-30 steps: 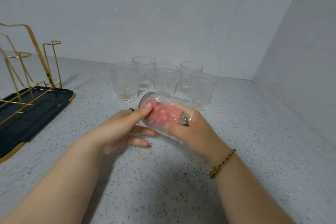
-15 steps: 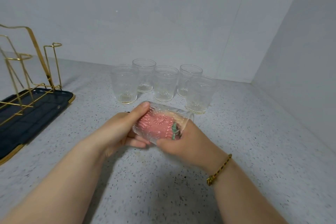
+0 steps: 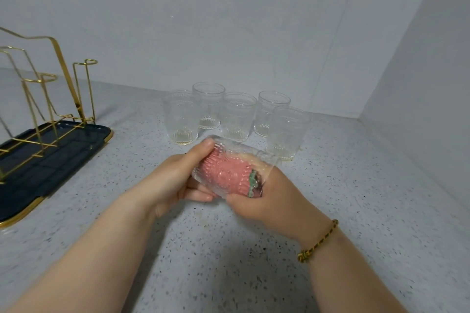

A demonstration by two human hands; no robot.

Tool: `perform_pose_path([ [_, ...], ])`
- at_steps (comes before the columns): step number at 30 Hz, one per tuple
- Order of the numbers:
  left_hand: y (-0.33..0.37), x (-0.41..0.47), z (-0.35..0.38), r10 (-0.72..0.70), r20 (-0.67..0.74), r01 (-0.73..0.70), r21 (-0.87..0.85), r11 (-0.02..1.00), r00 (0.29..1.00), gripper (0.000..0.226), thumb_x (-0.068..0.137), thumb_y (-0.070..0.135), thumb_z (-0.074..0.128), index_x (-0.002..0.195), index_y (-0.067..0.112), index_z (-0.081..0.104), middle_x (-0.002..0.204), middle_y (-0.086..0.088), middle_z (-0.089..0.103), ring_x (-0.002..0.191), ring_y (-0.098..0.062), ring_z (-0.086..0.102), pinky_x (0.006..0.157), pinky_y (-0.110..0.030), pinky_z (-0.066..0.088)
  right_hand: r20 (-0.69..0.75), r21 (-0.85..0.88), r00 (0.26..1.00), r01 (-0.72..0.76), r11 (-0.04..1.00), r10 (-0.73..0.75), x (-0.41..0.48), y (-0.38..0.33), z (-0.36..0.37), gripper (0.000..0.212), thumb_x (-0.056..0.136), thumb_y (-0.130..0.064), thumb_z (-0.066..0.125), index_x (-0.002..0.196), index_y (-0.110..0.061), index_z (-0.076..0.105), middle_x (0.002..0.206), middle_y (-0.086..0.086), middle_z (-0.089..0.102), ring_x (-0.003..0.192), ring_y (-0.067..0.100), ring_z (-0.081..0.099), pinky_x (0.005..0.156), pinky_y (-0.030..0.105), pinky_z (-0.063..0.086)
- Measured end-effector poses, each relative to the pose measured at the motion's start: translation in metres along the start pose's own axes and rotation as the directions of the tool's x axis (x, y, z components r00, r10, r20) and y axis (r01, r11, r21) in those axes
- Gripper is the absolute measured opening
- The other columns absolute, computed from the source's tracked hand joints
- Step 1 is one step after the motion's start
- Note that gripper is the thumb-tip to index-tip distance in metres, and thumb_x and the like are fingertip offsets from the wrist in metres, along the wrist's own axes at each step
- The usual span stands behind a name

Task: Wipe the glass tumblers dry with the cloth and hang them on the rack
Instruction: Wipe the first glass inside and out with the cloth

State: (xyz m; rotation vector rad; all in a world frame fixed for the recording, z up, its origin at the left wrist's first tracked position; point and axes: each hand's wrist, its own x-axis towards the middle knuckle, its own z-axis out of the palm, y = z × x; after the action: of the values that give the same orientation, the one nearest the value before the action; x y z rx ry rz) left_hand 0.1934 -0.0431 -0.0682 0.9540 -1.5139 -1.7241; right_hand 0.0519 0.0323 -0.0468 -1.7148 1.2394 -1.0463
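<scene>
Left hand (image 3: 173, 180) grips the ribbed clear glass tumbler (image 3: 237, 150), right hand (image 3: 276, 197) clutches the pink cloth (image 3: 225, 173) inside it, both lower mid-frame than a second ago

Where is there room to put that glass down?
Bare counter lies between the rack tray and the five standing tumblers, and near the right wall. The tumbler cluster is crowded.

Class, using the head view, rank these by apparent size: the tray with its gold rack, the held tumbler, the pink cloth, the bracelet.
1. tray with its gold rack, cropped at left
2. held tumbler
3. pink cloth, stuffed inside it
4. bracelet, though nearest the camera
</scene>
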Motion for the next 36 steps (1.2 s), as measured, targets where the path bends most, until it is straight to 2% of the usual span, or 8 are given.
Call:
perform_pose_path([
  [5,0.002,-0.002,-0.011,0.104,0.168,-0.088,-0.102,0.991,0.980,0.086,0.029,0.054,0.087,0.099,0.011,0.063,0.090,-0.005,0.073,0.083,-0.016,0.070,0.065,-0.023,0.057,-0.135,0.246,0.990,-0.016,0.969,0.051,0.000,-0.001,-0.009,0.024,0.073,0.001,0.064,0.079,-0.022,0.062,0.072,-0.001,0.066,0.071,0.017,0.061,0.069,0.026,0.050],
  [8,0.004,-0.003,-0.010,0.138,0.138,-0.125,-0.100,0.987,0.981,0.073,0.028,0.049,0.088,0.088,0.015,0.065,0.077,-0.001,0.072,0.069,-0.011,0.069,0.055,-0.020,0.056,-0.057,0.384,0.997,-0.023,0.923,0.049,0.000,-0.003,-0.010,0.023,0.075,0.004,0.061,0.082,-0.017,0.062,0.077,-0.001,0.068,0.079,0.017,0.064,0.073,0.025,0.052],
  [11,0.005,-0.003,-0.002,0.030,0.016,-0.030,-0.030,0.999,0.999,0.050,0.057,0.052,0.072,0.080,0.009,0.064,0.067,-0.010,0.069,0.052,-0.016,0.065,0.043,-0.018,0.052,0.067,0.210,0.998,-0.004,0.978,-0.010,-0.002,-0.006,-0.003,0.033,0.071,0.002,0.063,0.093,-0.022,0.057,0.079,-0.009,0.066,0.075,0.003,0.064,0.067,0.017,0.052],
  [14,0.004,-0.002,0.000,-0.047,-0.048,0.049,0.046,0.998,0.998,0.062,0.049,0.062,0.053,0.078,0.008,0.065,0.063,-0.014,0.069,0.048,-0.018,0.064,0.043,-0.019,0.053,0.027,0.055,1.000,0.008,0.998,-0.009,-0.001,-0.002,0.004,0.031,0.071,-0.003,0.064,0.094,-0.021,0.057,0.080,-0.003,0.061,0.071,0.005,0.060,0.064,0.019,0.049],
  [21,0.005,-0.004,-0.006,0.044,0.111,-0.039,-0.048,0.998,0.993,0.077,0.024,0.043,0.086,0.091,0.012,0.063,0.075,0.001,0.074,0.068,-0.011,0.070,0.052,-0.020,0.055,-0.060,0.316,0.998,0.029,0.948,-0.010,0.002,0.004,-0.005,0.026,0.070,-0.004,0.064,0.085,-0.025,0.068,0.088,-0.005,0.071,0.088,0.010,0.066,0.079,0.025,0.052],
  [26,0.005,-0.002,-0.001,-0.005,0.029,0.008,-0.095,0.995,1.000,0.044,0.047,0.039,0.074,0.080,0.012,0.065,0.064,-0.003,0.071,0.054,-0.014,0.067,0.047,-0.019,0.054,0.027,0.092,1.000,-0.002,0.996,0.000,-0.003,-0.007,-0.007,0.039,0.072,0.001,0.069,0.093,-0.028,0.054,0.083,-0.012,0.066,0.077,-0.004,0.063,0.063,0.011,0.048],
  [31,0.008,0.000,-0.003,-0.021,-0.097,-0.003,-0.248,0.969,0.995,0.039,0.059,0.043,0.056,0.084,0.014,0.061,0.062,-0.001,0.069,0.050,-0.012,0.065,0.043,-0.017,0.053,-0.168,-0.273,0.982,0.032,0.962,-0.081,-0.003,-0.009,-0.011,0.025,0.074,-0.015,0.069,0.078,-0.034,0.053,0.071,-0.011,0.056,0.053,-0.003,0.052,0.048,0.009,0.043],
  [36,0.012,-0.001,-0.005,0.009,-0.162,-0.090,-0.494,0.865,0.987,0.037,0.065,0.036,0.058,0.096,0.016,0.056,0.092,-0.009,0.066,0.070,-0.021,0.069,0.050,-0.022,0.057,-0.606,0.037,0.795,0.015,0.999,0.010,0.001,-0.005,-0.017,0.024,0.079,-0.016,0.063,0.077,-0.039,0.056,0.075,-0.010,0.062,0.061,0.004,0.056,0.052,0.016,0.047],
])
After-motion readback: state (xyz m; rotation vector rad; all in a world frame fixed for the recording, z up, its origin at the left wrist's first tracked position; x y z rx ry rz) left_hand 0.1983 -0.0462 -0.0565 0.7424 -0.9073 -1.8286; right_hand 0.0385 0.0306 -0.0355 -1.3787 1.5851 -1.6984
